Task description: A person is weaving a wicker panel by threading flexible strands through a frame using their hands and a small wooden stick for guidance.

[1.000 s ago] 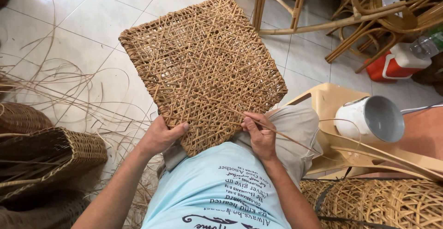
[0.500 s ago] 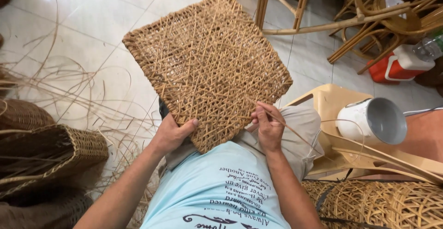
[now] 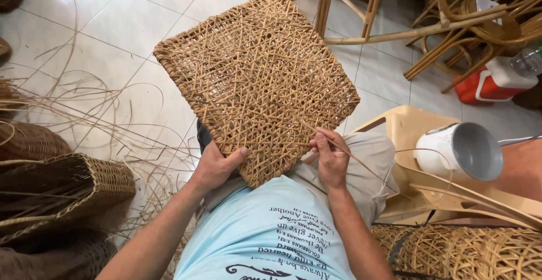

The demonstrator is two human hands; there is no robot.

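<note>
Now the woven rattan panel [image 3: 257, 82] is propped on the lap, tilting far. Its near left edge is clasped by the left hand [image 3: 217, 167]; a thin rattan strand [image 3: 361, 164] is pinched by the right hand [image 3: 330, 156] at its near right edge.

The woven panel [image 3: 257, 82] is hiding the left hand's [image 3: 217, 167] fingertips, and the picture's edges are cutting off the brown basket [image 3: 62, 192] and the red cooler [image 3: 491, 82].

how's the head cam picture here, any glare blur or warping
Head view: soft even daylight, mild sheen on the floor tiles, no harsh glare; woven rattan panel and both hands, left hand and right hand, are sharp; wide-angle lens bends the edges slightly.
</note>
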